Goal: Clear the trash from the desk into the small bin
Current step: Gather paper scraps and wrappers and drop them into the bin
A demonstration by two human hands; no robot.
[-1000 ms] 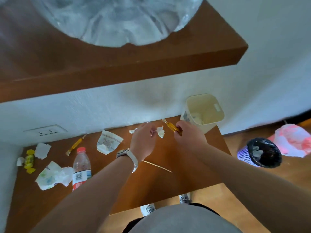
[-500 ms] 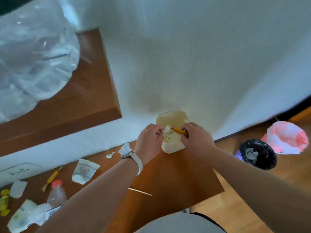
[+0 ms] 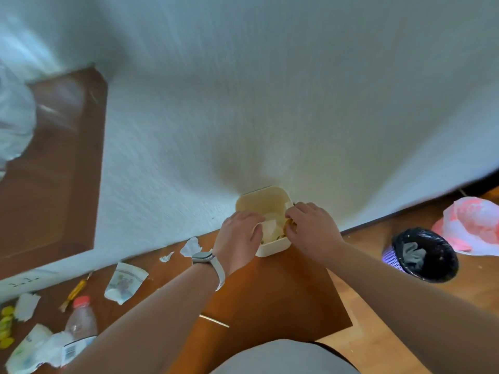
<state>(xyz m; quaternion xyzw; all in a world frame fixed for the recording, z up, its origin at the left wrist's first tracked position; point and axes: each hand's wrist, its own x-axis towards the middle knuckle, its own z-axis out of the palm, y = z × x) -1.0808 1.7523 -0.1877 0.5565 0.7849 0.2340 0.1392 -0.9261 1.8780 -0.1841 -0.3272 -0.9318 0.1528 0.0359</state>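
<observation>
- Reaching with both hands over the small bin [image 3: 263, 197], a cream square tub at the desk's far right corner against the wall; my left hand [image 3: 237, 238] sits on its left rim, my right hand [image 3: 310, 228] on its right rim.
- Left-hand grip: fingers curled down toward the opening with nothing visible in them; I cannot tell whether they are pinched or slack.
- Right-hand grip: fingertips drawn narrow around something yellow-amber at the rim, which I judge to be a small wrapper; whether it is held or released I cannot tell.
- Pale paper lies inside the bin, so I judge at least some trash is in.
- Outstanding on the desk [image 3: 283, 298], all left of the bin:
- two white paper scraps [image 3: 191, 247] nearest the bin;
- a printed sachet [image 3: 124, 283];
- a yellow wrapper [image 3: 75, 291] near the wall;
- a thin stick [image 3: 214, 320] beside my left forearm;
- a plastic bottle [image 3: 78, 327] with a red cap;
- crumpled wrappers [image 3: 29, 346] at the bottle's base, a torn paper piece [image 3: 25, 306], and yellow candy pieces [image 3: 6, 325] at the left edge.
- Assessment: early stage; most of the litter is untouched and well apart from the bin.
- A separate dark-lined basket [image 3: 424, 255] stands on the floor to the right; I judge it is not the target.
</observation>
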